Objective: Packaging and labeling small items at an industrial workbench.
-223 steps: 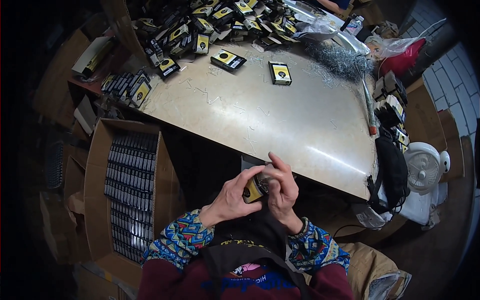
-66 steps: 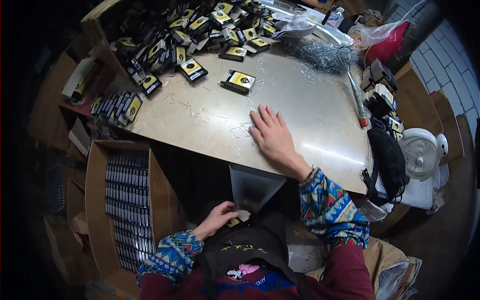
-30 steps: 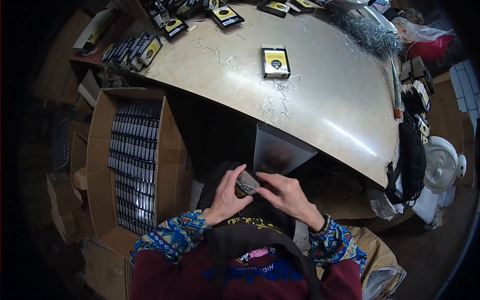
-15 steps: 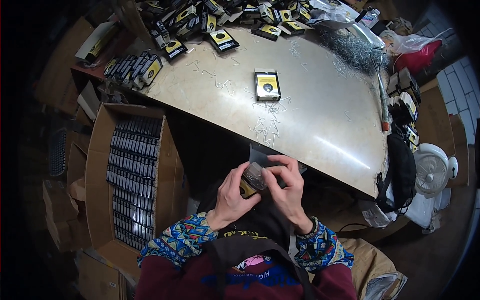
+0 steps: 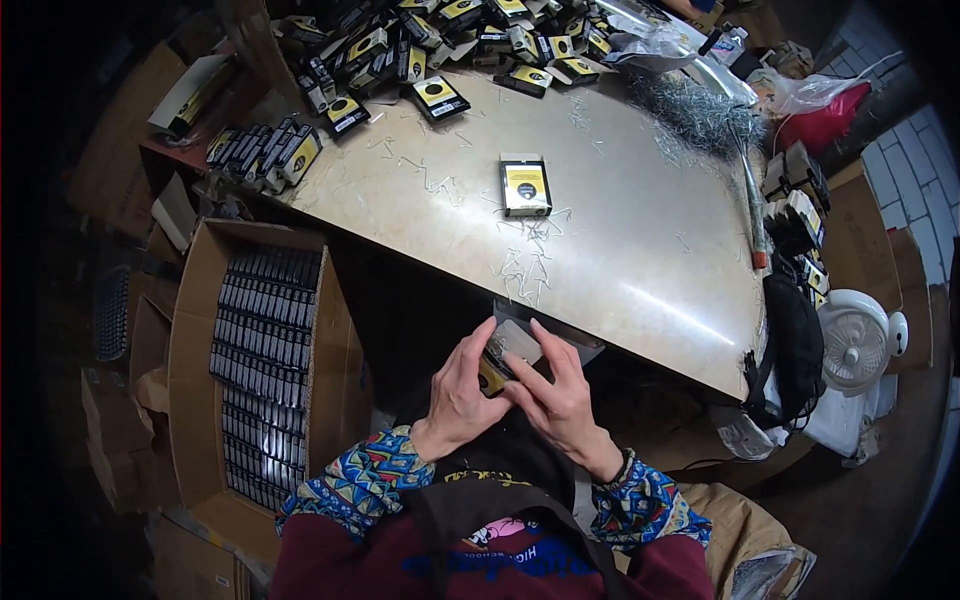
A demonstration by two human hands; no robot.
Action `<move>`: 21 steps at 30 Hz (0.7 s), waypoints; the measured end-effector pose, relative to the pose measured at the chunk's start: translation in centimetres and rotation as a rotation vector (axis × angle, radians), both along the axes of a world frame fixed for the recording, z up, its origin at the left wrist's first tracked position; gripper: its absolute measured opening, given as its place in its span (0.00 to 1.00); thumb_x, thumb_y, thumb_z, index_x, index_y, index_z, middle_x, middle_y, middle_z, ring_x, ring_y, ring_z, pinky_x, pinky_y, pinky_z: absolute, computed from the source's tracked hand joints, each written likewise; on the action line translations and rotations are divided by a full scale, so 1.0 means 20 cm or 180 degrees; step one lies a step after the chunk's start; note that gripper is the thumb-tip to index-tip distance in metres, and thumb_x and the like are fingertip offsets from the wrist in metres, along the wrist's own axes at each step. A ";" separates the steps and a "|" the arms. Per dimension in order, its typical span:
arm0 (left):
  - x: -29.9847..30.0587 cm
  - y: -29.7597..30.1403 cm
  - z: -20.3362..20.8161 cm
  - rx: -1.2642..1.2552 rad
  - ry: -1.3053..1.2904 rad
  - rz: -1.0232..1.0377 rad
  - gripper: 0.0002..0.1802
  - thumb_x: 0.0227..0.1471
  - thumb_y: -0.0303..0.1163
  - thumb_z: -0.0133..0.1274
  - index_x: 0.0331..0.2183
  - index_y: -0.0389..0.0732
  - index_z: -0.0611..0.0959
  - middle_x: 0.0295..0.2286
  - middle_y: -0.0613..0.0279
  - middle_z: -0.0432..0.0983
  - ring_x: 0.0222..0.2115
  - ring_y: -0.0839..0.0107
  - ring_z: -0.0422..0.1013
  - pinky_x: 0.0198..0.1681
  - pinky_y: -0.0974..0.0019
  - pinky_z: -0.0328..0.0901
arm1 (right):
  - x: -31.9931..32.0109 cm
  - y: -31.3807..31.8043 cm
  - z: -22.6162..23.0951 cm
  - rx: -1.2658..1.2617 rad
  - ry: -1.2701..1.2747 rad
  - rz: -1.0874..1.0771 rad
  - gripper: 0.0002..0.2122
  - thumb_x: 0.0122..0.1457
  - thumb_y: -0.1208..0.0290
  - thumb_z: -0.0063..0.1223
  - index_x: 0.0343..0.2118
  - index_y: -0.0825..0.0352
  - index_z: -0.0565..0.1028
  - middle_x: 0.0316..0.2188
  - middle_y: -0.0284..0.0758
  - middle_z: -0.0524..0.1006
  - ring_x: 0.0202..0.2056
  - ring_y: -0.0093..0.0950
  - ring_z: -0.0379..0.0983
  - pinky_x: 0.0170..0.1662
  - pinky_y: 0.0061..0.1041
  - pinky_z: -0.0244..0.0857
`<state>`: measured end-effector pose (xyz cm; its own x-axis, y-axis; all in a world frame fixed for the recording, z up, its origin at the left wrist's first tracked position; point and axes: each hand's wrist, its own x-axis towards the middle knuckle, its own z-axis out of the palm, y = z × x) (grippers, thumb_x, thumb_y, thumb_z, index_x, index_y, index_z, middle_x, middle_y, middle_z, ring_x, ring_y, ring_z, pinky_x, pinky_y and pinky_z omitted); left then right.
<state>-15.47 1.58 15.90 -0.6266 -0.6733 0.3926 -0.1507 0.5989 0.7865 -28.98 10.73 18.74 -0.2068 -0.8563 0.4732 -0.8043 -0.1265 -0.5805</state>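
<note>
Close to my body, below the table's front edge, both hands are together around a small black-and-yellow carton. My left hand grips the carton from its left side, thumb in front and fingers behind. Against the carton is a clear plastic packet with shiny bits of metal inside. My right hand has its fingers bent over this packet. The carton's dark flap stands up behind it. Parts of both things are hidden by my fingers. On the table ahead lies another black-and-yellow carton, its top flap raised.
Bent metal wire hooks lie scattered across the table. A tangled wire heap is at the back right, near a long-handled brush. Many cartons pile up behind. At left, a cardboard box holds packed rows; a white fan stands right.
My right hand's fingers have moved from pinching the packet's upper part to reaching across its front. The packet sits more upright, its pale face now showing. The view has shifted slightly.
</note>
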 end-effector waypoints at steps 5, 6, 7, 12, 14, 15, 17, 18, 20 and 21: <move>0.01 0.01 0.01 0.0707 0.0053 -0.0019 0.33 0.40 0.30 0.69 0.47 0.39 0.69 0.39 0.51 0.71 0.37 0.59 0.72 0.41 0.63 0.68 | -0.01 0.04 -0.02 -0.0305 -0.1045 -0.0169 0.16 0.50 0.81 0.61 0.45 0.71 0.78 0.51 0.49 0.73 0.45 0.39 0.74 0.46 0.28 0.70; 0.01 0.01 0.01 0.0702 0.0056 -0.0022 0.33 0.40 0.30 0.69 0.47 0.39 0.69 0.39 0.51 0.71 0.37 0.59 0.72 0.41 0.63 0.68 | -0.02 0.04 -0.01 -0.0244 -0.1396 -0.0252 0.16 0.50 0.81 0.61 0.44 0.72 0.78 0.50 0.49 0.74 0.44 0.39 0.75 0.46 0.27 0.70; 0.01 0.01 0.01 0.0836 0.0020 -0.0047 0.33 0.41 0.31 0.69 0.47 0.39 0.69 0.39 0.51 0.71 0.36 0.60 0.72 0.40 0.63 0.67 | -0.02 0.04 -0.02 -0.0268 -0.1087 -0.0313 0.14 0.50 0.81 0.62 0.42 0.72 0.78 0.49 0.49 0.75 0.44 0.38 0.75 0.45 0.27 0.70; -0.03 0.01 0.02 0.0144 0.0165 -0.0041 0.32 0.40 0.28 0.66 0.46 0.39 0.68 0.40 0.49 0.71 0.37 0.53 0.73 0.41 0.59 0.69 | 0.00 0.00 -0.01 -0.0484 -0.0203 -0.0091 0.14 0.48 0.79 0.65 0.40 0.71 0.79 0.43 0.47 0.77 0.41 0.39 0.77 0.42 0.30 0.72; -0.03 0.01 0.01 0.0216 0.0103 -0.0043 0.33 0.39 0.27 0.65 0.47 0.39 0.68 0.41 0.46 0.70 0.39 0.48 0.72 0.41 0.58 0.69 | 0.03 0.01 -0.06 -0.0114 -0.1246 -0.0139 0.15 0.49 0.80 0.64 0.41 0.71 0.78 0.39 0.46 0.79 0.37 0.37 0.78 0.41 0.26 0.72; -0.01 0.00 0.01 0.0098 -0.0068 -0.0041 0.34 0.39 0.27 0.65 0.48 0.39 0.67 0.41 0.46 0.70 0.39 0.49 0.72 0.41 0.58 0.69 | 0.06 0.00 -0.04 -0.0142 -0.1486 -0.0334 0.16 0.51 0.80 0.63 0.44 0.71 0.77 0.37 0.43 0.80 0.35 0.29 0.79 0.40 0.23 0.72; 0.01 -0.01 0.02 -0.0023 -0.0238 -0.0027 0.35 0.39 0.28 0.65 0.49 0.40 0.66 0.41 0.46 0.70 0.39 0.49 0.72 0.41 0.58 0.69 | 0.06 0.00 -0.01 0.0142 -0.2014 -0.0359 0.17 0.52 0.81 0.62 0.46 0.72 0.76 0.37 0.41 0.80 0.36 0.26 0.78 0.40 0.22 0.72; 0.02 -0.02 0.03 0.0387 -0.0255 -0.0097 0.36 0.40 0.28 0.65 0.50 0.40 0.65 0.41 0.47 0.70 0.39 0.51 0.72 0.42 0.59 0.68 | 0.04 0.01 0.01 0.0437 -0.2539 -0.0401 0.18 0.53 0.81 0.62 0.48 0.72 0.76 0.37 0.39 0.80 0.37 0.23 0.77 0.40 0.22 0.72; 0.03 -0.03 0.05 0.0797 -0.0267 -0.0163 0.36 0.41 0.28 0.65 0.50 0.40 0.64 0.42 0.47 0.70 0.40 0.53 0.72 0.44 0.60 0.68 | 0.00 0.02 0.00 0.0413 -0.2797 -0.0149 0.19 0.54 0.80 0.60 0.51 0.72 0.74 0.35 0.36 0.80 0.37 0.18 0.75 0.40 0.20 0.71; 0.02 -0.03 0.05 0.1213 -0.0192 -0.0264 0.37 0.41 0.29 0.65 0.51 0.40 0.64 0.42 0.48 0.69 0.41 0.56 0.72 0.45 0.61 0.67 | -0.01 0.03 -0.02 0.0498 -0.2809 -0.0154 0.20 0.55 0.80 0.60 0.51 0.72 0.74 0.35 0.35 0.80 0.36 0.18 0.75 0.40 0.19 0.70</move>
